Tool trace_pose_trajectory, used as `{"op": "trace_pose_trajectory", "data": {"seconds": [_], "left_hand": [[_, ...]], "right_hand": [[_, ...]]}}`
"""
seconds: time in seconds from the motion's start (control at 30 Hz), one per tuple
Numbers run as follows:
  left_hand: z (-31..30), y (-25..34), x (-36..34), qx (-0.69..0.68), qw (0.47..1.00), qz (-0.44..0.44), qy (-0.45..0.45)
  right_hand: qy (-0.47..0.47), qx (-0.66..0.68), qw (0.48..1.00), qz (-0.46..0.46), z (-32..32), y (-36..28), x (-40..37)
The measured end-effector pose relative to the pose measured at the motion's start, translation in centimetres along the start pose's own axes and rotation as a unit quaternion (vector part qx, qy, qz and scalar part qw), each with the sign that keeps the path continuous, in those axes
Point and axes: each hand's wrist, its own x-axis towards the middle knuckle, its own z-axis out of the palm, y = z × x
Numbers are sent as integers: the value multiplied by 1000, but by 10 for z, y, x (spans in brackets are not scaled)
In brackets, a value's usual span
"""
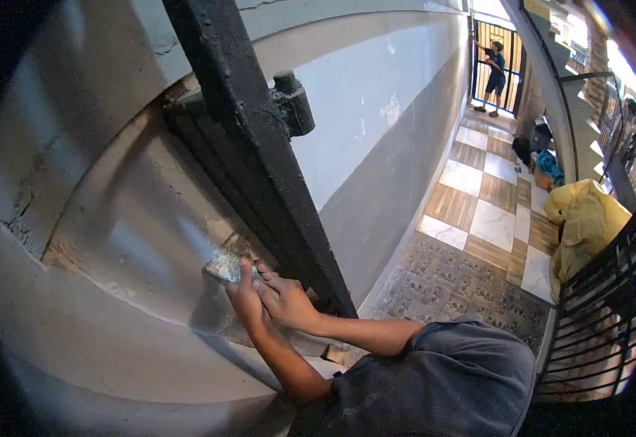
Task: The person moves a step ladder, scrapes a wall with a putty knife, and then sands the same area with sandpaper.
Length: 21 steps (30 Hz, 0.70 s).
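Observation:
Close against the wall [136,218], my left hand [246,297] is closed around a scraper-like tool with a flat, whitish, stained blade [223,266]. Its thumb lies up along the tool, and the handle is hidden by my fingers. My right hand [289,302] presses in beside the left, fingers closed at the same tool; how much of it this hand grips is hard to see. The blade's edge points at the plaster, left of a dark metal gate post [259,146]. Whether it touches the wall cannot be made out.
A hinge [293,103] juts from the post. Patterned tiles [471,189] run along a passage toward a barred gate, where another person [494,69] stands. Yellow cloth [587,218] hangs over a black railing [602,313] on the right. Bags [547,166] lie farther back.

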Motion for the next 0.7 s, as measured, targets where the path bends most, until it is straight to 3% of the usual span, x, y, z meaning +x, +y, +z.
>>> {"op": "trace_pose_trajectory", "data": {"seconds": [0.07, 0.2, 0.27, 0.33, 0.37, 0.4, 0.47, 0.53, 0.57, 0.67, 0.7], "left_hand": [[-1, 1, -1, -4, 999, 6, -48], [5, 0, -6, 52, 999, 5, 14], [14, 17, -12, 200, 978, 41, 54], [23, 31, -1, 138, 981, 133, 30], [39, 65, -12, 151, 985, 73, 29], [48, 80, -13, 151, 986, 71, 7], [43, 58, 4, 212, 963, 163, 42], [41, 37, -7, 21, 992, 127, 11], [42, 27, -9, -16, 992, 118, 39], [40, 32, -11, 73, 993, 85, 35], [41, 43, -16, 62, 997, 48, 24]], "right_hand": [[-11, -15, 1000, -2, 0, 1, -1], [36, 13, 999, -34, 0, 7, -4], [25, 5, 995, -93, 0, 17, 7], [41, 4, 997, -68, -3, -14, 27], [23, 41, 999, -6, -5, -29, 35], [11, 72, 996, 53, -8, -42, 43], [15, 61, 997, 36, -11, -43, 46], [-13, -33, 999, 27, -17, -21, 29], [-25, 50, 998, 43, -15, -12, 25], [-30, 61, 995, 76, -20, -17, 24], [-38, 42, 998, 21, -22, -19, 26]]}}
